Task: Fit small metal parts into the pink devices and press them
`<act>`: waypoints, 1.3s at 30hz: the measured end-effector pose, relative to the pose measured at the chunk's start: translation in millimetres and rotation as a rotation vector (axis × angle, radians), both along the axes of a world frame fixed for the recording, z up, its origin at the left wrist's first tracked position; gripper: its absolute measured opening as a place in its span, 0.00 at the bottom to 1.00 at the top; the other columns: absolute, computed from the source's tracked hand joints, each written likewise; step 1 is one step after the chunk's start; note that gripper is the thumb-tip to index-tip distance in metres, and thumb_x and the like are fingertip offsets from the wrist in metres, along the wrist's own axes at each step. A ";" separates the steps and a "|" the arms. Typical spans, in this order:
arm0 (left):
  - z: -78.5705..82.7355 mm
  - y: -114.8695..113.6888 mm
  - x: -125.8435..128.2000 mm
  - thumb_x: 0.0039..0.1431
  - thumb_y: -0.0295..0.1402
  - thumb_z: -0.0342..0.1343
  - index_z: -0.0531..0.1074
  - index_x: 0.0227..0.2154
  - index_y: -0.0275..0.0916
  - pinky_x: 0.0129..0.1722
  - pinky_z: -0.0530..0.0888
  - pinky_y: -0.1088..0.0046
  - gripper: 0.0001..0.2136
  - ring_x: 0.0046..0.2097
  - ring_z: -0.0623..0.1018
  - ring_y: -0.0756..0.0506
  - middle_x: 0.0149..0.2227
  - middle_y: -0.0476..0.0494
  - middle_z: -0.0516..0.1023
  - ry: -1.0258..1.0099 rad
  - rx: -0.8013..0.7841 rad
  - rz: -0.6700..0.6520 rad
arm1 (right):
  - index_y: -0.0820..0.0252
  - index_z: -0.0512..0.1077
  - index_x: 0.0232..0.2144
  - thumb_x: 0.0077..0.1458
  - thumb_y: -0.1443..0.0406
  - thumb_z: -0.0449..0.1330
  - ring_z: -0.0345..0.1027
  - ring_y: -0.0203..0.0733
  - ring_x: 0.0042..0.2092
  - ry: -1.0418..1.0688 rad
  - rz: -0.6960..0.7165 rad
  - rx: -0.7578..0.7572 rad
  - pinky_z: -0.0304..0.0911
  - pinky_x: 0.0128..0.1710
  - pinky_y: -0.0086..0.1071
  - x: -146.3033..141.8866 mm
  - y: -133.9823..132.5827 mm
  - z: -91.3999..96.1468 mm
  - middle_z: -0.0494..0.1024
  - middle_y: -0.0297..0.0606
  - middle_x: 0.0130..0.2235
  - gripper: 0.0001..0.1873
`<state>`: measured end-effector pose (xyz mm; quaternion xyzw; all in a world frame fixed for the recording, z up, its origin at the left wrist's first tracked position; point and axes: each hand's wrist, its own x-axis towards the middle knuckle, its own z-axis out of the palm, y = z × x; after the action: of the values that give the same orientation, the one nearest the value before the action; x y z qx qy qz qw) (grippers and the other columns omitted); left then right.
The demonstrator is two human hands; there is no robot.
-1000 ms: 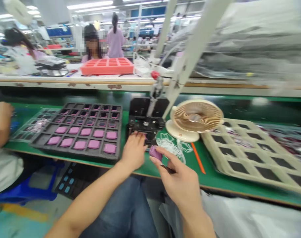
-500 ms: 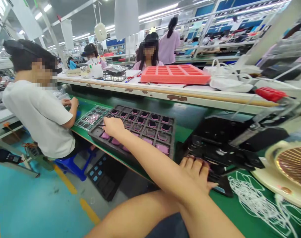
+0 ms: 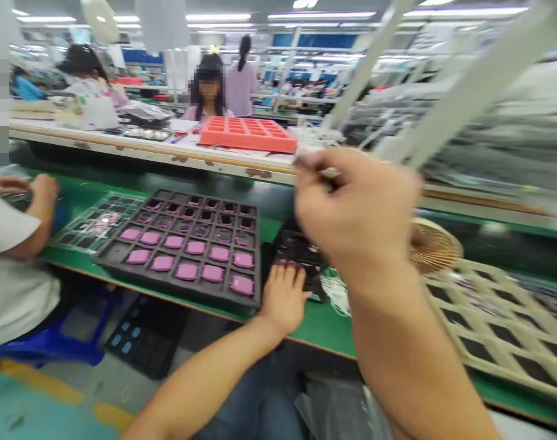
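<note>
My left hand (image 3: 285, 296) lies at the front of a black press-like fixture (image 3: 308, 260), fingers stretched forward onto it; their tips are partly hidden. My right hand (image 3: 356, 214) is raised close to the camera, in front of the fixture. Its fingers are curled into a pinch, blurred, and whatever they may hold cannot be made out. Left of the fixture, a dark foam tray (image 3: 115, 250) holds rows of small pink rounded-square pieces (image 3: 195, 247) in front and black-faced or clear-looking ones (image 3: 206, 216) behind.
A clear sheet with small parts (image 3: 101, 223) lies left of the tray, near a co-worker's arm (image 3: 37, 214). A red compartment tray (image 3: 250, 134) sits on the shelf. To the right are a white cord (image 3: 335, 292), a fan (image 3: 434, 245) and a beige tray of dark pieces (image 3: 486, 359).
My right hand has left the foam tray's left side and is now up at the right, near the camera. My left hand stays at the fixture. The view has turned right.
</note>
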<state>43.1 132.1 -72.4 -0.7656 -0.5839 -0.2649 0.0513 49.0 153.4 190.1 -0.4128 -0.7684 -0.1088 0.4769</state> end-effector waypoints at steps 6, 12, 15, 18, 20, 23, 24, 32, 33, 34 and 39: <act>-1.3 -15.9 7.1 0.72 0.35 0.55 0.64 0.68 0.28 0.71 0.64 0.40 0.27 0.75 0.58 0.27 0.73 0.21 0.61 -0.096 -0.011 0.007 | 0.66 0.80 0.39 0.69 0.53 0.56 0.79 0.57 0.47 0.021 -0.391 -0.305 0.70 0.51 0.50 103.3 74.6 47.2 0.83 0.51 0.38 0.23; 14.2 -89.4 5.3 0.71 0.30 0.52 0.72 0.61 0.32 0.68 0.69 0.42 0.19 0.71 0.68 0.28 0.65 0.26 0.73 -0.110 -0.001 -0.073 | 0.66 0.80 0.34 0.63 0.60 0.62 0.77 0.49 0.38 -0.066 -0.049 -0.548 0.74 0.47 0.46 92.2 125.1 25.2 0.83 0.46 0.35 0.14; 38.5 -120.7 -14.3 0.69 0.26 0.52 0.73 0.59 0.37 0.62 0.77 0.50 0.18 0.61 0.78 0.34 0.56 0.31 0.79 -0.218 0.037 -0.228 | 0.63 0.79 0.49 0.65 0.62 0.60 0.78 0.52 0.50 0.071 0.077 -0.247 0.72 0.54 0.46 95.1 97.6 2.8 0.84 0.47 0.47 0.14; 73.7 -112.0 -53.6 0.69 0.26 0.51 0.75 0.55 0.41 0.56 0.79 0.57 0.15 0.53 0.81 0.38 0.50 0.36 0.82 -0.247 0.059 -0.202 | 0.53 0.71 0.61 0.69 0.61 0.59 0.78 0.50 0.53 0.313 0.141 0.041 0.75 0.48 0.40 100.7 51.1 -42.2 0.81 0.44 0.55 0.20; 95.6 -80.3 -84.1 0.72 0.28 0.48 0.76 0.52 0.41 0.57 0.77 0.60 0.14 0.53 0.81 0.39 0.50 0.37 0.83 -0.104 -0.037 -0.028 | 0.53 0.69 0.60 0.70 0.62 0.59 0.80 0.48 0.49 0.426 0.182 0.137 0.74 0.37 0.37 100.9 24.9 -80.4 0.81 0.45 0.56 0.18; 114.0 -16.3 -117.8 0.73 0.30 0.46 0.75 0.54 0.34 0.57 0.75 0.57 0.15 0.55 0.80 0.35 0.50 0.30 0.81 0.062 -0.218 0.213 | 0.54 0.71 0.56 0.70 0.64 0.59 0.81 0.44 0.40 0.458 0.234 0.167 0.68 0.27 0.33 97.5 5.0 -126.3 0.80 0.47 0.60 0.14; 115.8 3.0 -123.2 0.73 0.30 0.47 0.76 0.53 0.32 0.56 0.75 0.56 0.15 0.55 0.80 0.34 0.49 0.28 0.81 0.088 -0.251 0.247 | 0.54 0.72 0.55 0.69 0.65 0.59 0.80 0.42 0.36 0.450 0.240 0.153 0.66 0.25 0.32 97.1 2.4 -134.6 0.78 0.48 0.61 0.13; 107.6 61.3 -109.4 0.66 0.35 0.63 0.77 0.51 0.30 0.59 0.72 0.46 0.15 0.59 0.77 0.29 0.57 0.24 0.77 0.044 -0.433 0.355 | 0.54 0.77 0.47 0.67 0.58 0.63 0.54 0.29 0.21 0.802 0.235 -0.172 0.52 0.20 0.29 124.5 -23.6 -151.0 0.82 0.38 0.42 0.09; 107.9 63.0 -111.8 0.66 0.36 0.64 0.77 0.51 0.32 0.59 0.72 0.45 0.15 0.59 0.77 0.32 0.57 0.29 0.78 0.004 -0.452 0.351 | 0.55 0.77 0.42 0.66 0.58 0.64 0.51 0.28 0.20 0.984 0.295 -0.294 0.50 0.19 0.27 129.4 -28.5 -160.4 0.77 0.33 0.33 0.08; 108.6 64.6 -116.4 0.66 0.37 0.64 0.77 0.51 0.34 0.60 0.72 0.45 0.15 0.58 0.78 0.34 0.56 0.33 0.79 -0.044 -0.466 0.340 | 0.56 0.76 0.36 0.64 0.57 0.66 0.48 0.28 0.20 1.155 0.372 -0.446 0.48 0.19 0.26 134.1 -33.1 -171.5 0.70 0.29 0.28 0.09; 117.2 66.2 -156.5 0.65 0.34 0.63 0.81 0.45 0.35 0.62 0.71 0.51 0.10 0.58 0.79 0.33 0.51 0.31 0.84 -0.380 -0.457 0.250 | 0.59 0.78 0.30 0.51 0.46 0.74 0.68 0.35 0.30 1.545 0.551 -1.021 0.68 0.27 0.30 153.2 -49.4 -225.2 0.72 0.34 0.32 0.23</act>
<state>-113.4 198.3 44.8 -0.6167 -0.7169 -0.2568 -0.1995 202.2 103.9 -35.1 -0.3333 -0.2673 0.6556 0.6226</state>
